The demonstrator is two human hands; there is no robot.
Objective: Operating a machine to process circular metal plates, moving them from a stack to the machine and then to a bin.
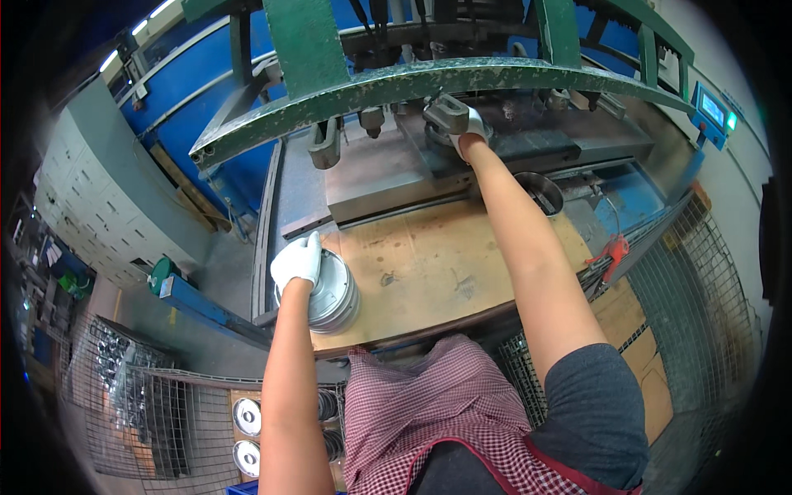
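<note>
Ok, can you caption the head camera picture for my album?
White-gloved at work: left hand on a stack of round metal parts, right hand at a green-framed machine.

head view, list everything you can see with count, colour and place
tabletop: 1, tan, centre
press frame: 1, green, overhead
press bed: 1, grey, behind tabletop
stack of round metal pieces: 1, silver, tabletop's front left
round metal piece: 1, grey, on press bed
round pot: 1, dark, tabletop's far right
red object: 1, red, tabletop's right edge
control panel: 1, blue, far right
cabinet: 1, grey, far left
angled bar: 1, blue, left of tabletop
discs: 2 clear, silver, lower left
wire mesh: count unclear, grey, lower left and right
apron: 1, red-and-white checked, lower centre
left hand: 1, white-gloved, on the stack
right hand: 1, white-gloved, at the round metal piece
</note>
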